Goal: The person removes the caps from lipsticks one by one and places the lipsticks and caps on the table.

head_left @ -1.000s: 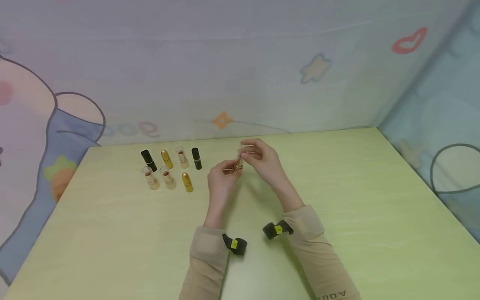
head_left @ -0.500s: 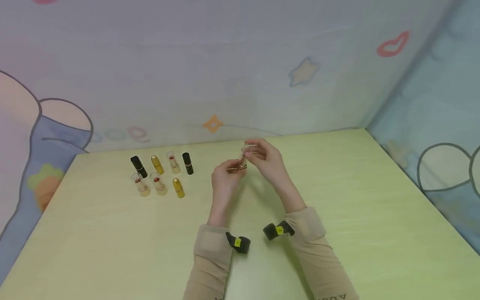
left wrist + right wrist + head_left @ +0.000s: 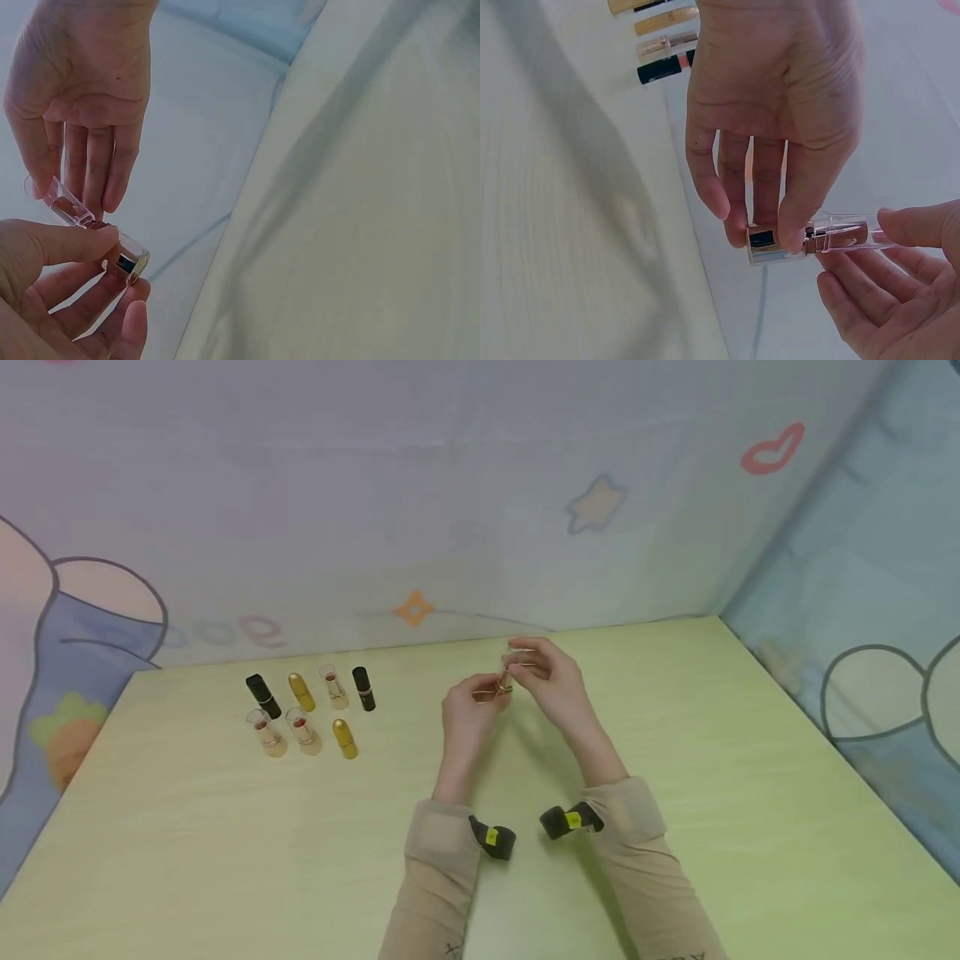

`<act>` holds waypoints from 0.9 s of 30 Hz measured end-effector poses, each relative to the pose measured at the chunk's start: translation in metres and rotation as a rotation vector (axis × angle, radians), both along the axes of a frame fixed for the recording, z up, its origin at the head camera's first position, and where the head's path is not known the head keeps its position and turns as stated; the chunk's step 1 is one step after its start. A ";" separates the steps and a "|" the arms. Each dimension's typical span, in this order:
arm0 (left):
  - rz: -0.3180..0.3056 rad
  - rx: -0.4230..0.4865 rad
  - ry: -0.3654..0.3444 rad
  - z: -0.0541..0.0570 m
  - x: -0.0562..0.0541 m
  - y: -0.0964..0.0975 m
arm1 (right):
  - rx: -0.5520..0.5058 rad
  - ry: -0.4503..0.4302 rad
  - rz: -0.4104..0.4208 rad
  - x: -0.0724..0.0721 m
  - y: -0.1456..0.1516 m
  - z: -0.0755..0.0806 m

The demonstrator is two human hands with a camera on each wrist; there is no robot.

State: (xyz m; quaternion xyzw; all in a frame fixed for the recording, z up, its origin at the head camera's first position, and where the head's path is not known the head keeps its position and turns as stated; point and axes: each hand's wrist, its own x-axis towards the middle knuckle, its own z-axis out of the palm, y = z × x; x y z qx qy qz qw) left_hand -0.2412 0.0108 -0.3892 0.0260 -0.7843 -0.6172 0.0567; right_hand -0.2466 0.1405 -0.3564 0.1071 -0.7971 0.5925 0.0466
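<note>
At left on the pale green tabletop point(image 3: 697, 760) sit seven lipsticks point(image 3: 303, 737), a far row of four and a near row of three, some black, some gold, some clear-capped. Right of them, my left hand point(image 3: 467, 710) pinches the shiny base point(image 3: 769, 253) of the clear-capped lipstick point(image 3: 506, 680), which I hold tilted between my hands, toward the far side. I expect it to be light and stiff; that polished base could slip, so I'd pinch its flat sides squarely. Next comes the clear cap point(image 3: 847, 223), gripped by my right hand point(image 3: 552, 681) near its outer end. It looks like thin plastic that a hard squeeze might crack, so a light hold, in line with the base, suits it. Whether it is fully seated, I cannot tell.
</note>
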 end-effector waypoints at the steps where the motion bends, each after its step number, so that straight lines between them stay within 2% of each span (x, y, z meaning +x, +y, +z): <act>1: -0.005 -0.006 0.004 -0.001 -0.001 0.002 | 0.001 0.001 -0.003 0.000 0.002 0.000; 16: -0.069 -0.073 0.004 -0.013 -0.006 0.023 | 0.025 0.004 -0.044 0.001 0.030 -0.004; 27: -0.064 -0.136 0.019 -0.017 -0.008 0.029 | 0.024 -0.001 -0.060 0.001 0.039 -0.004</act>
